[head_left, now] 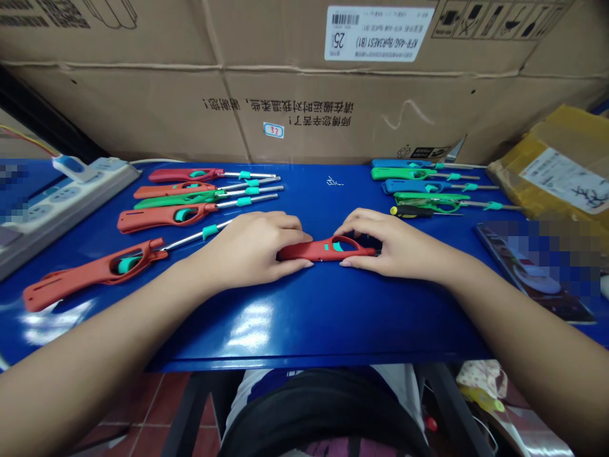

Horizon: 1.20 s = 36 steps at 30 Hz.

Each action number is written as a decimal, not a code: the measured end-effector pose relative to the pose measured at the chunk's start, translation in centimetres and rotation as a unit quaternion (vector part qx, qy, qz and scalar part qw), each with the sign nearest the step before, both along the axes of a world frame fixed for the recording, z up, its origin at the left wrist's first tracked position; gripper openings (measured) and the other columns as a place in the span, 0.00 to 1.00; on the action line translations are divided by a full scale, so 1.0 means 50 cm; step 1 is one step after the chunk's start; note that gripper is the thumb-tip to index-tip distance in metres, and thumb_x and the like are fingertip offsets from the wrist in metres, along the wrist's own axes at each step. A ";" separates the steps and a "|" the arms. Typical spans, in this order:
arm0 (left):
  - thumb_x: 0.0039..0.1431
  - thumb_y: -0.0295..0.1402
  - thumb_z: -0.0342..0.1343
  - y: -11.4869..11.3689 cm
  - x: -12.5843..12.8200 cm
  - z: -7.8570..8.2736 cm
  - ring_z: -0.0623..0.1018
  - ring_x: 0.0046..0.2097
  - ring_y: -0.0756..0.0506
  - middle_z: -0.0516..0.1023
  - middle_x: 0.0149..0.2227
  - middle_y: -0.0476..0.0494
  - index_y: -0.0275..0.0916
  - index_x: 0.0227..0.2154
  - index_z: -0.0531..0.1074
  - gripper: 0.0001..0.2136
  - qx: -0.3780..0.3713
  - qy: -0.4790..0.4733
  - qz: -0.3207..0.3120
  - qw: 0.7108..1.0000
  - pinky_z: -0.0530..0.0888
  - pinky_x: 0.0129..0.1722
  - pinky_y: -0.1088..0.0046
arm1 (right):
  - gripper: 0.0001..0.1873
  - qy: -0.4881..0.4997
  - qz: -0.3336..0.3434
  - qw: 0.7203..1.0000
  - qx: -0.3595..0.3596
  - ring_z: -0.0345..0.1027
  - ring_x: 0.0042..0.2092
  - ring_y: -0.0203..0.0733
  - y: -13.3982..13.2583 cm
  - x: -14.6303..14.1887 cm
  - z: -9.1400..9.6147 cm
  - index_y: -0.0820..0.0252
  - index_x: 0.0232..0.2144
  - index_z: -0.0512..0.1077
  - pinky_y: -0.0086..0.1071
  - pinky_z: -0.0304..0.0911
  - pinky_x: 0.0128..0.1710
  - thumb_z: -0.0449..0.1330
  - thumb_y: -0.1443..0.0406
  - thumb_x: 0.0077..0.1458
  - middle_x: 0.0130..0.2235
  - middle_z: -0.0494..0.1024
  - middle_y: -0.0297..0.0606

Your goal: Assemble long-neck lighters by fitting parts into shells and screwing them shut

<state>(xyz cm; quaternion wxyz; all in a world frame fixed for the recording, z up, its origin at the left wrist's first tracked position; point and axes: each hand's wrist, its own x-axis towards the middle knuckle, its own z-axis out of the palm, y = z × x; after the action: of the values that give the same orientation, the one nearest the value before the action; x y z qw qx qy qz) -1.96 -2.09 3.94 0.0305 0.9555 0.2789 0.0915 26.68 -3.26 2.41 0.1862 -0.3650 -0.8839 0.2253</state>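
A red lighter (320, 249) with a teal trigger lies level at the middle of the blue table, held between my two hands. My left hand (259, 247) is closed round its handle end, thumb in front and fingers behind. My right hand (387, 244) grips the trigger-guard end between thumb and fingers; the metal tube beyond is hidden by this hand. Left of my hands lie several lighters, mostly red, with one green lighter (176, 200) among them. The nearest red lighter (90, 276) has its tube end hidden behind my left hand.
Blue and green lighters (409, 186) lie at the back right, beside a black-and-yellow screwdriver (413, 211). A phone (533, 273) and a yellow-taped package (561, 158) are farther right. A power strip (71, 197) stands at left. A large cardboard box (285, 82) closes off the back.
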 end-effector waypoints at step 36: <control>0.74 0.41 0.49 -0.020 0.022 -0.009 0.78 0.38 0.43 0.79 0.39 0.42 0.35 0.42 0.78 0.16 0.103 0.047 0.004 0.994 0.71 0.38 0.66 | 0.18 -0.129 0.011 0.987 0.095 0.73 0.44 0.48 -0.010 -0.014 0.003 0.57 0.52 0.78 0.42 0.64 0.45 0.53 0.57 0.71 0.47 0.78 0.44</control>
<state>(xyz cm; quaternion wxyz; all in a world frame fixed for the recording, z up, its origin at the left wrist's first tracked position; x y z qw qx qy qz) -0.86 -3.09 3.47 -0.0818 0.9556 0.2729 0.0747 25.97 -3.75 2.54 0.1019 -0.3622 -0.9218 0.0929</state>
